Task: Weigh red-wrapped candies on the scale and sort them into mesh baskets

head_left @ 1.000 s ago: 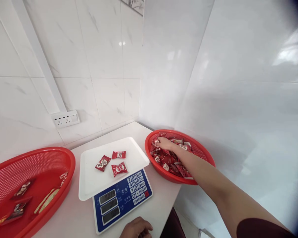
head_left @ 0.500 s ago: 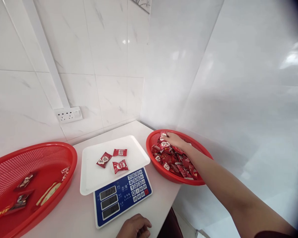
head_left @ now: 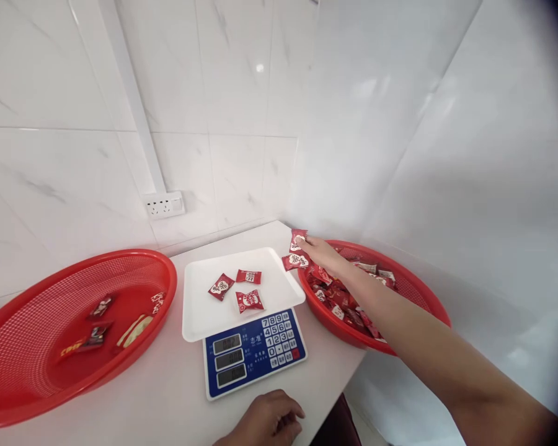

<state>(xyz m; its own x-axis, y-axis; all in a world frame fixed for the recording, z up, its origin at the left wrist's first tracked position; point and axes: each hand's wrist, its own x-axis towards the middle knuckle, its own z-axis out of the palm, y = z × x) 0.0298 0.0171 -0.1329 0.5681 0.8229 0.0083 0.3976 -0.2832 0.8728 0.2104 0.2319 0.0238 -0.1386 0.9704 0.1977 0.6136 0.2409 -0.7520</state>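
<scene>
Red packets hang pinched by my right hand at the rim of the fuller basket, left hand loosely curled, seemingly empty, and I judge the lower packet could drop, being apparently barely caught.

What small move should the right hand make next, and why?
Probably carry the small red, white-printed packets in the right hand leftward, onto the flat white rectangular tray: they appear close to its right edge, and three similar red packets already lie there.
</scene>
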